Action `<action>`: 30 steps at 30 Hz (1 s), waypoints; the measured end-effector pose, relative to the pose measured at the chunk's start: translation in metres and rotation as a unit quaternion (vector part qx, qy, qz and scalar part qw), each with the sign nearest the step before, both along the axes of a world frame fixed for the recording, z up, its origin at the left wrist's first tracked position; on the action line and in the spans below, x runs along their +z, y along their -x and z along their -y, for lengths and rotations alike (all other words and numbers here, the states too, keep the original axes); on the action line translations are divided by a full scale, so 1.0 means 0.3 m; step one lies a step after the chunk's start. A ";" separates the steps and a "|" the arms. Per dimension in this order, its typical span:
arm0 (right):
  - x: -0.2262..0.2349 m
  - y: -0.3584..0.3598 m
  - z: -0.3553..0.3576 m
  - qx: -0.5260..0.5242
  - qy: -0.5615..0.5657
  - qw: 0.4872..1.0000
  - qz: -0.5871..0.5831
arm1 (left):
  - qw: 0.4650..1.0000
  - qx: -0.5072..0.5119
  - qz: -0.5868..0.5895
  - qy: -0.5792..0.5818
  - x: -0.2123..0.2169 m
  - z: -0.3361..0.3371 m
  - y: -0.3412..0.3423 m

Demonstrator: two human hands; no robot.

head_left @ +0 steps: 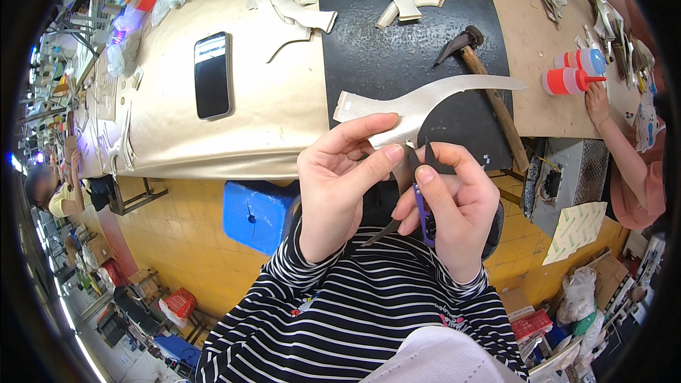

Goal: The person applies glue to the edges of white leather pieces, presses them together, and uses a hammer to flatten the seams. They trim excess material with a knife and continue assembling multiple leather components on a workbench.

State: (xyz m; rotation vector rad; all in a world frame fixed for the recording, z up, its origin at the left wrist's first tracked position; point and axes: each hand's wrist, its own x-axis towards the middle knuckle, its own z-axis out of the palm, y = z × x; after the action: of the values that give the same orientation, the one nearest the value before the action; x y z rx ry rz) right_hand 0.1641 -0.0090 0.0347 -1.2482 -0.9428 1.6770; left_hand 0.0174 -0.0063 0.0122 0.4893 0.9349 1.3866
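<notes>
Between my left thumb and fingers, my left hand (333,188) pinches a curved, pale metallic-beige cut piece (408,108), probably leather or similar sheet material. One end of it is wide; the other tapers away to the right. My right hand (457,202) grips a pair of thread snips (421,207) with purple handles and dark blades. The blades point up and stand apart, close by the lower edge of the piece, where a small white bit shows. A dark, narrow strip also hangs below my hands; what holds it is hidden.
Beneath the piece lies a black mat (383,50) with a wooden-handled hammer (496,103). More pale cut pieces (298,3) lie at the back. A phone (213,74) rests left; red-filled bottles (564,81) stand right, near another person's hand (598,103). A blue stool (255,216) is below the table.
</notes>
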 end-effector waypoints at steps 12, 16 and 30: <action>-0.018 0.031 0.017 -0.020 -0.026 0.999 0.022 | 1.000 0.020 0.013 0.002 -0.008 0.008 -0.014; -0.033 0.047 0.019 -0.049 -0.054 0.997 0.029 | 0.999 0.041 -0.014 0.012 -0.013 0.010 -0.024; -0.028 -0.027 -0.023 -0.052 -0.106 0.992 0.048 | 0.998 0.052 -0.044 -0.003 -0.046 -0.006 -0.025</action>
State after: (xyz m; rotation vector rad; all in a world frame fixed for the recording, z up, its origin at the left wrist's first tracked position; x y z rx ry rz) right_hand 0.1721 -0.0020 0.0264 -1.2207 -1.0642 1.4080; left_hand 0.0248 -0.0045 -0.0017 0.5163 1.0400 1.4719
